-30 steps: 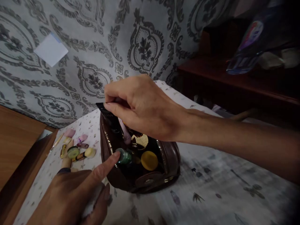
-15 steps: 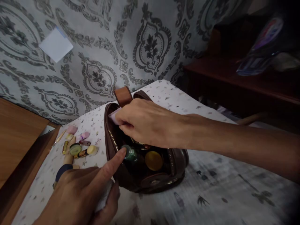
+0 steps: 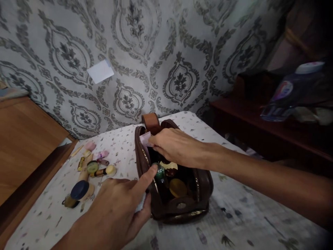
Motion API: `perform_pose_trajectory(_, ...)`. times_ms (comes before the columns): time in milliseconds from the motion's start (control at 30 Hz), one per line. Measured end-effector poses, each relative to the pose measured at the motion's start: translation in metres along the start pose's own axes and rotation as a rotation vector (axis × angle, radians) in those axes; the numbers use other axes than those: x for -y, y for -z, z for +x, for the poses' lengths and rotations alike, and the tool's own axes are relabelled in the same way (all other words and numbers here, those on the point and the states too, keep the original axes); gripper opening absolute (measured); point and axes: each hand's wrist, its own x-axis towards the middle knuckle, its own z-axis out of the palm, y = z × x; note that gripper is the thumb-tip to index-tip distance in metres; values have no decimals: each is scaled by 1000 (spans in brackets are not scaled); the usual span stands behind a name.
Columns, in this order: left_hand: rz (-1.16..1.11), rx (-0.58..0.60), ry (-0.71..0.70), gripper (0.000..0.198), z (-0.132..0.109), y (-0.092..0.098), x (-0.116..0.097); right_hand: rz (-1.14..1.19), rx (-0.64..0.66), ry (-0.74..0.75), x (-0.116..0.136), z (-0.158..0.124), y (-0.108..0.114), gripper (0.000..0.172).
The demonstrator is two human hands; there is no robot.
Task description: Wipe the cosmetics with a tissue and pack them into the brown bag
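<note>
A brown zippered toiletry bag (image 3: pixel 209 184) stands unzipped on the patterned cloth. My right hand (image 3: pixel 177 144) reaches into its far end, fingers closed on a pale pink tube (image 3: pixel 145 139) that stands against the inner wall. My left hand (image 3: pixel 117 205) holds the near left side of the bag. Its index finger stretches over the zipper edge to a green-topped container (image 3: pixel 160 171), and its thumb lies along the outside; the other fingers are hidden. Also inside the bag are a round yellow item (image 3: pixel 178 188) and a partly covered cream-coloured item (image 3: pixel 169 166).
Left of the bag lie several cosmetics, among them a dark-lidded jar (image 3: pixel 80 190), a green round pot (image 3: pixel 92 167) and a pink sponge (image 3: pixel 90 146). A wooden panel (image 3: pixel 28 139) borders the left. A dark red shelf (image 3: pixel 234 107) with a clear bottle (image 3: pixel 283 93) stands right.
The camera view has shifted, so the bag appears further right and lower. My right hand has drawn back slightly, showing more of the pink tube. My left index finger stays at the green-topped container.
</note>
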Motion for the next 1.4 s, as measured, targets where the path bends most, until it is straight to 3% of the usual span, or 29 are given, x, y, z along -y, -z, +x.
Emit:
perform_pose_trajectory(300, 49, 40, 27, 51, -4, -1, 1, 10, -44, 62, 6, 4, 0, 17)
perform_pose_trajectory(567, 7, 78, 41, 50, -2, 2, 0, 11, -67, 20, 2, 9, -2, 15)
perform_pose_trajectory(700, 19, 53, 48, 50, -5, 1, 1, -8, -113, -68, 0, 19, 2, 26)
perform_pose_trajectory(933, -19, 95, 75, 50, -5, 2, 0, -73, 31, -94, -6, 51, 2, 25)
perform_pose_trajectory(1400, -28, 82, 71, 48, -5, 2, -1, -44, -106, -184, 0, 27, 3, 20)
